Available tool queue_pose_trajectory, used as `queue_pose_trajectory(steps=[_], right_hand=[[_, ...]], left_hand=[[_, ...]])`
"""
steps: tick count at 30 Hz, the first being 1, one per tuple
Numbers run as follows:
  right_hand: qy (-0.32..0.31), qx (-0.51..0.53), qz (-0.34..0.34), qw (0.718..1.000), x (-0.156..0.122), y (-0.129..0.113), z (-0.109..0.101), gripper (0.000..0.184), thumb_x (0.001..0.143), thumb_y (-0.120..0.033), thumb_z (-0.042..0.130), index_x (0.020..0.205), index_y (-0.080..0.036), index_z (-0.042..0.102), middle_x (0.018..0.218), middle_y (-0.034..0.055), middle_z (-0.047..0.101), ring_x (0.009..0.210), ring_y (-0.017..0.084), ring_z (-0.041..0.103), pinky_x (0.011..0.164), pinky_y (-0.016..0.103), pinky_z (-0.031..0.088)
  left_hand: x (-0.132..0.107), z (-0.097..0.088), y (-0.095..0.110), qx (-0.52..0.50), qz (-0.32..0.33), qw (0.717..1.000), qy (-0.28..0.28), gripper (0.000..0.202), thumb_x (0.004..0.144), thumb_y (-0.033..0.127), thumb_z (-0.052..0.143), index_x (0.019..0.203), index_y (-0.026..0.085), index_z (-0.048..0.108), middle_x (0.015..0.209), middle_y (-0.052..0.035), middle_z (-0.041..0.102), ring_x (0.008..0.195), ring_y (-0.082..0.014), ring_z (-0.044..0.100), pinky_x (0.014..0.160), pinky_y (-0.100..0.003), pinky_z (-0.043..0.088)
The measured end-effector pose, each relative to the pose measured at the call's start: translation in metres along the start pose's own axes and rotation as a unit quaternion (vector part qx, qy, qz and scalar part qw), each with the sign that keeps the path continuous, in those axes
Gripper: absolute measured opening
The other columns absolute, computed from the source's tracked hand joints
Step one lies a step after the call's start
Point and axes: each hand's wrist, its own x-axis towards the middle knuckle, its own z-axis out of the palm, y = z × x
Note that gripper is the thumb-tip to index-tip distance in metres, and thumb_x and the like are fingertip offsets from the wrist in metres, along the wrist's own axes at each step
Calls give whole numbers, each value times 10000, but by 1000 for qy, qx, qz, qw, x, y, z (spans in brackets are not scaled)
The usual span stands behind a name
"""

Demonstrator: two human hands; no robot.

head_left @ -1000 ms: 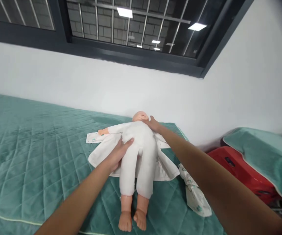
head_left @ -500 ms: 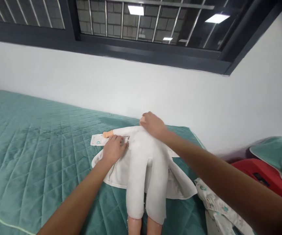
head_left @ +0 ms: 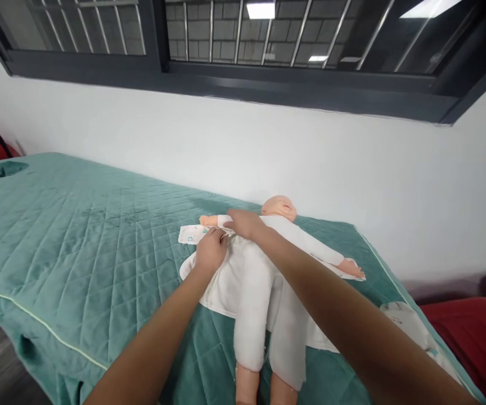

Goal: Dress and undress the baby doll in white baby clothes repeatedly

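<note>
A baby doll (head_left: 249, 332) lies on its back on the green bed, in a white long-sleeved suit, its head (head_left: 279, 207) toward the wall. Spread open beneath it is a white baby shirt (head_left: 220, 292), with a printed sleeve (head_left: 191, 234) showing past the doll's arm on the left. At that side of the doll's chest, my left hand (head_left: 211, 247) is closed in a pinch on the shirt's edge. My right hand (head_left: 246, 224) reaches across the chest, fingers curled beside the left fingertips, where a thin white strip of the shirt shows. The right fingertips are partly hidden.
Printed baby clothes (head_left: 412, 323) lie at the bed's right edge, beside a red padded item (head_left: 471, 337). Quilted green cover (head_left: 78, 242) stretches left, to a hole (head_left: 0, 169) at the far end. Behind stand a white wall (head_left: 352, 163) and a barred window (head_left: 268, 84).
My right hand has left the doll's head and come down beside my left hand. Both are now at the shirt's left side. The view has turned, uncovering the head and the doll's other arm.
</note>
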Motion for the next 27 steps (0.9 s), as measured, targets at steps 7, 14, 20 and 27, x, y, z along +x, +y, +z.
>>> queue_pose_trajectory(steps=[7, 14, 20, 27], right_hand=[[32, 56, -32, 997, -32, 22, -12, 378, 965, -436, 461, 1278, -249, 558, 1296, 51, 634, 1103, 247, 612, 845, 317, 455], [35, 28, -43, 998, -59, 28, -4, 347, 966, -433, 464, 1250, -270, 582, 1248, 41, 657, 1078, 252, 619, 846, 326, 442], [20, -35, -29, 999, -65, 18, -3, 245, 933, -363, 529, 1061, -209, 670, 1064, 95, 709, 964, 270, 645, 815, 351, 430], [27, -80, -8, 996, -64, 12, 6, 242, 933, -320, 511, 1061, -163, 643, 1069, 131, 696, 1003, 300, 627, 874, 413, 416]], left_hand=[[2, -10, -5, -98, -71, 991, 63, 275, 872, 327, 483, 844, 159, 699, 838, -61, 725, 795, -194, 630, 757, -297, 454], [-1, -15, -4, -162, -119, 973, 110, 250, 820, 298, 512, 869, 151, 709, 860, -44, 746, 806, -183, 639, 721, -264, 462], [-3, -15, -5, -147, -120, 971, 148, 234, 852, 319, 505, 855, 160, 677, 839, -39, 728, 804, -174, 637, 738, -263, 464], [-11, -4, 0, -71, 9, 994, 79, 160, 884, 255, 511, 791, 190, 624, 833, -28, 657, 830, -177, 588, 792, -287, 426]])
